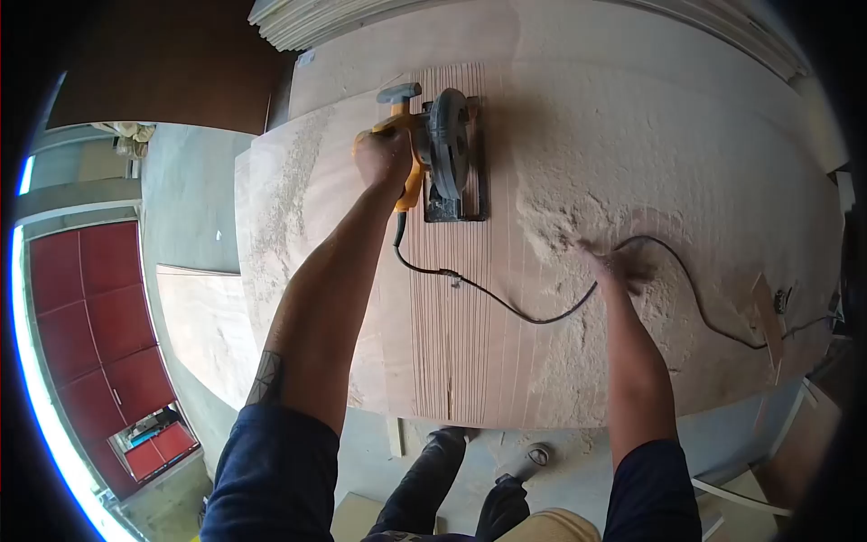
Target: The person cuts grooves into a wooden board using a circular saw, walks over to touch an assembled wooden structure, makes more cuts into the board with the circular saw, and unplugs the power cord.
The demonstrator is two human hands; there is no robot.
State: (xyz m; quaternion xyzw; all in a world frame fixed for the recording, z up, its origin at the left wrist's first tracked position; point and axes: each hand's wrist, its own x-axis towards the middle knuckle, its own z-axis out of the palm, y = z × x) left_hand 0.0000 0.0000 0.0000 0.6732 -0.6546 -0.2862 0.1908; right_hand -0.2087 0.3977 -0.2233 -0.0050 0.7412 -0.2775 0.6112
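Note:
My left hand (383, 158) is closed around the rear handle of a yellow and black circular saw (447, 144). The saw's base rests on a large wooden sheet (379, 316), over a band of many close parallel grooves (450, 307). My right hand (619, 267) is low over the sawdust (560, 226) on the right, its fingers apart and partly blurred. A black power cord (506, 307) runs from the saw, passes by my right hand and goes on to the right edge; whether the hand touches it is unclear.
Stacked sheets (316, 18) lie beyond the far edge. A thin wood strip (768, 316) lies near the cord on the right. Off to the left are a leaning board (203, 316) and red panels (104, 307). My feet stand on the grey floor below the near edge.

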